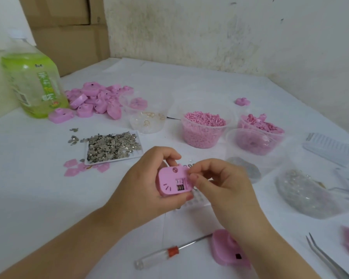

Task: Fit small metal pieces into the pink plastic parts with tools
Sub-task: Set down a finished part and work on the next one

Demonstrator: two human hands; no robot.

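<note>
My left hand (147, 182) grips a pink plastic case (170, 183) above the table's middle, its open slot with metal contacts facing me. My right hand (216, 182) pinches the case's right edge with thumb and forefinger; whatever small piece sits between them is hidden. A white tray of small metal pieces (111, 147) lies to the left. A screwdriver with a clear handle (169, 251) lies near the front edge, beside another pink case (226, 248) partly under my right wrist. Tweezers (326, 258) lie at the front right.
A pile of pink cases (95, 101) and a green bottle (33, 85) stand at the back left. Tubs of pink bits (204, 127) (258, 135), a clear tub (147, 115), clear bags (310, 190) and a white box (328, 148) crowd the right. Flat pink lids (75, 168) lie left.
</note>
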